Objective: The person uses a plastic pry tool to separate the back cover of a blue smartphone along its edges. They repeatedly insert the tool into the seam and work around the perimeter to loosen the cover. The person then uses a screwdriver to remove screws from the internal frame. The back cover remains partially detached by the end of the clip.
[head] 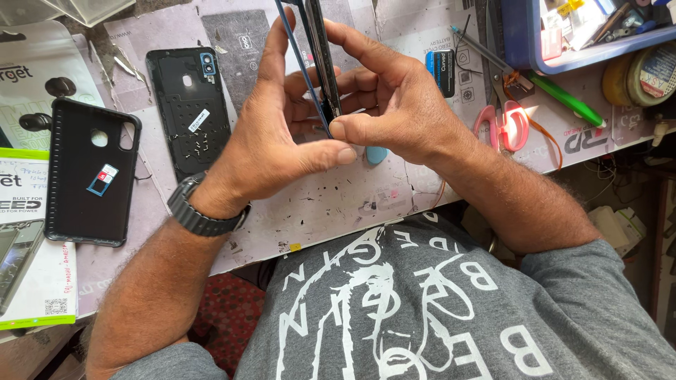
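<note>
A cluttered repair bench (331,204) covered with a pale, stained and scratched mat filled the view, seen from above the person's grey printed shirt. On its left side lay a black protective phone case (88,172), inside up, with a small blue-edged card resting in it, and just beside that a black phone back cover (189,109) with its camera window near the top. Printed packaging lay along the far left edge. At the upper right stood a blue tray (524,42) crowded with small parts, and below it lay pink-handled scissors (501,125) and a green pen (567,98), with a small black battery (443,70) close to the right hand's knuckles. At the middle of the bench both hands met around a thin phone (320,63) held on edge, upright, its narrow side facing the camera and its top running out of the frame. The left hand (271,134), a dark watch on its wrist, was curled about the phone's left face, thumb stretched beneath the lower end. The right hand (394,105) closed on the opposite face, its thumb tip touching the left thumb just under the phone's lower corner. A small light-blue pick (376,155) showed on the mat just below the thumbs.
</note>
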